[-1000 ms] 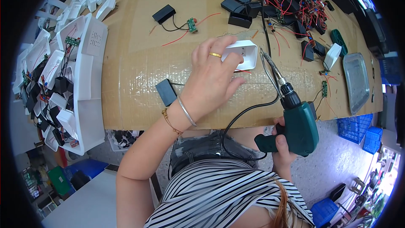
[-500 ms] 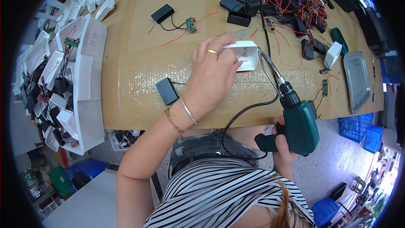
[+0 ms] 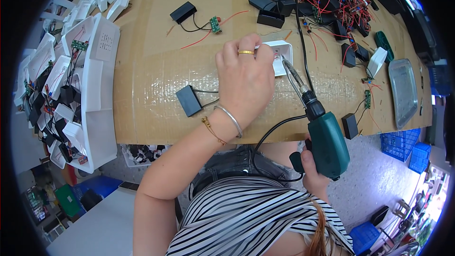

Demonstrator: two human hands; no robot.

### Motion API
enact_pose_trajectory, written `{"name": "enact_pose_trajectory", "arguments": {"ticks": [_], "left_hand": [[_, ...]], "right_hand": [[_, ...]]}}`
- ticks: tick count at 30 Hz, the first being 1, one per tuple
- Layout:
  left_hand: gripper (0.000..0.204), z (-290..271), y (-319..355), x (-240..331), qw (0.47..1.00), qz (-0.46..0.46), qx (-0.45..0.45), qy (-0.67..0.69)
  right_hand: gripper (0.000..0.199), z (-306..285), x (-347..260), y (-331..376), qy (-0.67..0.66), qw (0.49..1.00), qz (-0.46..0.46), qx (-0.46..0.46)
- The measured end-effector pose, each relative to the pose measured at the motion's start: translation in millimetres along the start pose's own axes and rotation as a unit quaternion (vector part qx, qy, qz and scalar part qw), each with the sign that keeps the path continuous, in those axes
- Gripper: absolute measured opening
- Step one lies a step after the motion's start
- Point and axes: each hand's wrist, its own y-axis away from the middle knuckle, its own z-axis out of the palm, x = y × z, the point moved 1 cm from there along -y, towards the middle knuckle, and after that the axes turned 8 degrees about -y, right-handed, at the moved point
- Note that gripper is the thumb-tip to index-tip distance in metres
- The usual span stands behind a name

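Note:
My left hand (image 3: 247, 73) is closed over the left part of a small white plastic case (image 3: 287, 50), its fingertips reaching into the open hollow. What the fingertips pinch inside is hidden by the hand. My right hand (image 3: 313, 170) grips a green trigger soldering gun (image 3: 329, 144) by its handle, at the table's front edge. The gun's thin metal tip points up and left into the case, close to the left fingertips. Beside my left wrist lies a black box (image 3: 188, 100) whose two black wires run under the hand.
A black box (image 3: 183, 13) wired to a green circuit board (image 3: 215, 25) lies farther back. Wired boards and boxes are heaped at the back right, near a metal tray (image 3: 403, 92). At the left stands a white bin (image 3: 97, 95) of cases and parts. The gun's black cable (image 3: 272, 130) loops over the front edge.
The soldering gun's tip has moved from the case's right rim into its hollow. My left hand has shifted slightly right, with its fingers curled farther over the case.

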Motion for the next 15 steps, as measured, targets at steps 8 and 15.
{"name": "enact_pose_trajectory", "arguments": {"ticks": [8, 15], "left_hand": [[0.016, 1.1, -0.1, 0.7, 0.999, 0.005, -0.027, -0.039], [0.016, 3.7, -0.8, 3.3, 0.999, 0.011, 0.000, -0.053]], "right_hand": [[0.037, 2.1, -3.9, -2.5, 0.048, 0.999, -0.004, 0.003], [0.037, 2.0, -3.7, -6.9, 0.059, 0.998, -0.007, 0.003]]}}
